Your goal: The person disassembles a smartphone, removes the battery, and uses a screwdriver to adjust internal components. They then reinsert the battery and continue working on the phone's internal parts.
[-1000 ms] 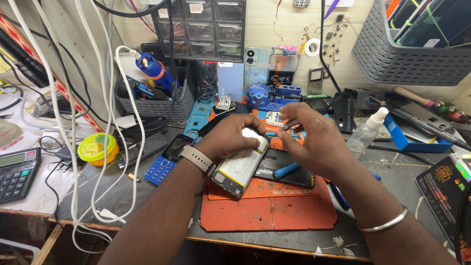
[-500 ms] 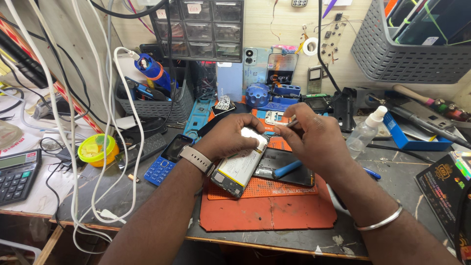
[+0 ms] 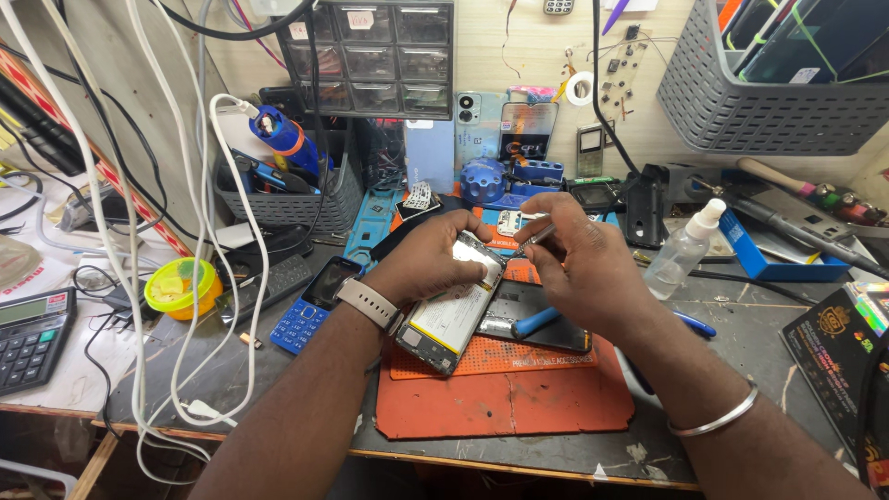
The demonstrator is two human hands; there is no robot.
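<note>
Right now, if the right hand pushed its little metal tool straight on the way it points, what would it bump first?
Probably the top end of the opened phone that the left hand holds; the right hand aims its tool there, though depth is unclear.

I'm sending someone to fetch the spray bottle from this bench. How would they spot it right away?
Start at the grey basket on the wall at upper right and look straight down to the bench. The spray bottle stands upright there, just right of the right hand and left of a blue tray. It is the only clear bottle, with a white nozzle.
</note>
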